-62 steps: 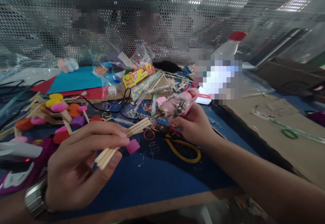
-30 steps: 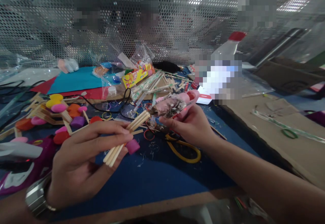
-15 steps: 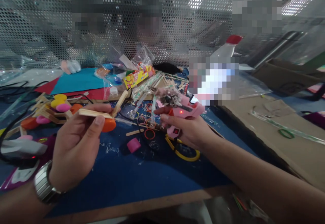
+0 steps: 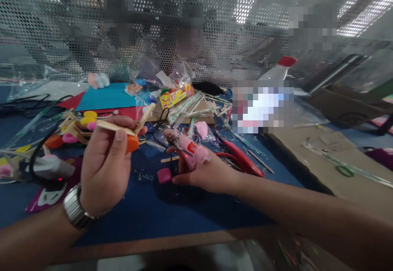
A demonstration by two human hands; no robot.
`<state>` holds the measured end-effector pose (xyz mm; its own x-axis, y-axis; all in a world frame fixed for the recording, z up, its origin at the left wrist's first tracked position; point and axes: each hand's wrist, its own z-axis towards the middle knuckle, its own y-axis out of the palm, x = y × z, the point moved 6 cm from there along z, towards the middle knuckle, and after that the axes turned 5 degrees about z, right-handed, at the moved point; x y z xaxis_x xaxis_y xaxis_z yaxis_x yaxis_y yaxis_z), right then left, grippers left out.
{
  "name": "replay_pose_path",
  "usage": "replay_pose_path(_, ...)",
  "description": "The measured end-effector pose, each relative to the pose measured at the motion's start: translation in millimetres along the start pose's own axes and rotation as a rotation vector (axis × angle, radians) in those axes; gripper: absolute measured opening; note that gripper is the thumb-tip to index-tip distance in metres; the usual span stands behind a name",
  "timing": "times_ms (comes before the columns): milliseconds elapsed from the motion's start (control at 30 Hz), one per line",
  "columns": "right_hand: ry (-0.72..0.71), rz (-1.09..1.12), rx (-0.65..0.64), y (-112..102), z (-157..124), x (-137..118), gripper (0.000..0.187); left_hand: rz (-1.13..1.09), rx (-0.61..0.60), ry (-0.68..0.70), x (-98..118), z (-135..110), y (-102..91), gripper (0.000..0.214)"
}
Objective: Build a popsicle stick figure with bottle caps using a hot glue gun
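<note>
Between the thumb and fingers of my left hand (image 4: 106,166) is a small piece made of craft sticks (image 4: 115,126), one stick angled upward. An orange rounded piece (image 4: 132,143) sits under the sticks, against the fingers. My right hand (image 4: 205,172) is wrapped around a pink hot glue gun (image 4: 193,150), its dirty nozzle pointing up and left. Beside my right thumb lies a pink block (image 4: 164,175) on the blue tabletop; I cannot tell whether they touch. A loose craft stick (image 4: 170,159) lies just behind the block.
Left stands a craft-stick build (image 4: 73,129) with coloured discs, near a grey plug (image 4: 53,166) and black cable. Behind are a yellow box (image 4: 175,96), blue sheet (image 4: 106,97) and piled sticks. A red tool (image 4: 242,156) and cardboard (image 4: 302,148) lie right. Blurred people appear beyond the perforated screen.
My right hand has moved left and down with the glue gun, turning it beside the pink block. The red tool now shows. My left hand keeps its hold; the view has shifted slightly.
</note>
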<state>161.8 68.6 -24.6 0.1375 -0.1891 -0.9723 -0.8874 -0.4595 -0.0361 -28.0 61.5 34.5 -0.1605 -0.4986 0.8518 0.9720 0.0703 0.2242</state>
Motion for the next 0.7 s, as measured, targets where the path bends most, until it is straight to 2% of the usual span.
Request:
replay_pose_path(67, 0.029, -0.042, -0.014, 5.5, 1.6, 3.3, 0.055, -0.017, -0.004, -0.018, -1.0, -0.3, 0.8, 0.008)
replay_pose_path(233, -0.088, -0.083, -0.001, 10.5, 3.9, 4.0, 0.029, 0.023, -0.022, -0.045, -4.0, -1.0, -1.5, 0.007)
replay_pose_path(500, -0.236, -0.126, 0.067, 11.6, 3.0, -4.4, 0.024, 0.131, -0.037, -0.056, -1.2, -2.6, -1.4, 0.01)
replay_pose_path(600, -0.261, 0.015, 0.068, 5.4, 0.6, -12.3, 0.029, 0.207, -0.079, -0.05, -2.0, -3.6, -2.9, 0.013)
replay_pose_path(700, -0.294, 0.054, 0.205, -18.1, -6.0, -19.0, 0.032, 0.347, -0.159, -0.013, -2.3, -5.5, -2.7, 0.018)
